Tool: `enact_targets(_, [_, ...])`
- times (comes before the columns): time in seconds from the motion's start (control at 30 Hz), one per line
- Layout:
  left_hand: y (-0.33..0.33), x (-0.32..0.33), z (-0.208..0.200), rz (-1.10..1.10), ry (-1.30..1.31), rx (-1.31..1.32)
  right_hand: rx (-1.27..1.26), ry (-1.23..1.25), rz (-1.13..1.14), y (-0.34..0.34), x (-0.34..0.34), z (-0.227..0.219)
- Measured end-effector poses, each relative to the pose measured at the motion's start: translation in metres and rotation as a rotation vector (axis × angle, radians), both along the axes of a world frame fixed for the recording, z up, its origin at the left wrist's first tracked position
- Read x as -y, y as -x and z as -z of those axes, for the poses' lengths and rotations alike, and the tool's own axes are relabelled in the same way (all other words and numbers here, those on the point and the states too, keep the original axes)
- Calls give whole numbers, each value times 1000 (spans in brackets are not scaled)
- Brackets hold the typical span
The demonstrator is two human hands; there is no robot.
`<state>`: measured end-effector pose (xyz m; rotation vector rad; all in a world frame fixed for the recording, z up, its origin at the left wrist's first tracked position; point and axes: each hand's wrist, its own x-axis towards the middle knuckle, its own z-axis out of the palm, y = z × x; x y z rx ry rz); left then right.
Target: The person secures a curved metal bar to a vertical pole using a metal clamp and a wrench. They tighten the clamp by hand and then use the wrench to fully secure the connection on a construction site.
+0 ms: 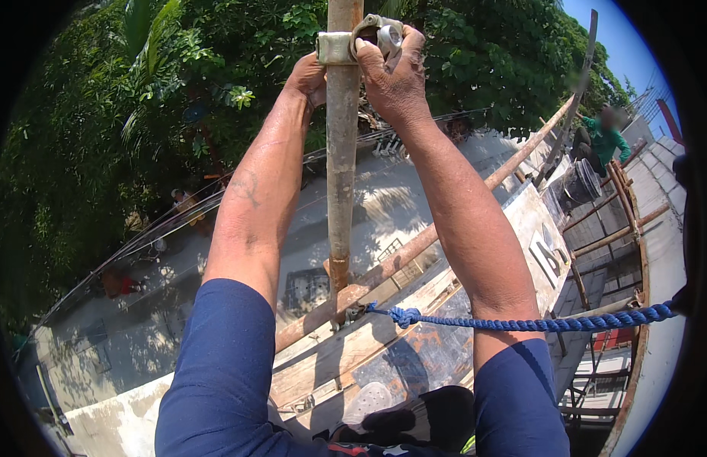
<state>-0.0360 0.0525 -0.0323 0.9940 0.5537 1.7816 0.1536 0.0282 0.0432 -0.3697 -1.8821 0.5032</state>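
Note:
In front of me stands an upright metal scaffold pole (340,167), its lower part rusty. High on it sits a scaffold clamp (336,48), with a round coupler part opened out on the right side. My right hand (397,80) is closed on that part, thumb in front at its ring. My left hand (307,78) reaches round the pole from the left, just beside and below the clamp. Its fingers are mostly hidden behind the pole, and the hand looks closed round it. Both arms are raised and stretched out.
A blue rope (521,323) is knotted near the pole's foot and runs right. A rusty horizontal pole (391,263) crosses by wooden planks (353,350). Far below lies a street (171,305). At right are a black bucket (580,183) and a person in green (609,141).

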Motion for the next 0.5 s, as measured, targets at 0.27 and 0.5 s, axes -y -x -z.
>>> enact_targets(0.27, [-39, -8, 7, 97, -382, 263, 67, 11, 34, -2, 1, 2])
enact_targets(0.5, [-17, -2, 3, 74, -187, 115, 63, 28, 41, -1, 1, -1])
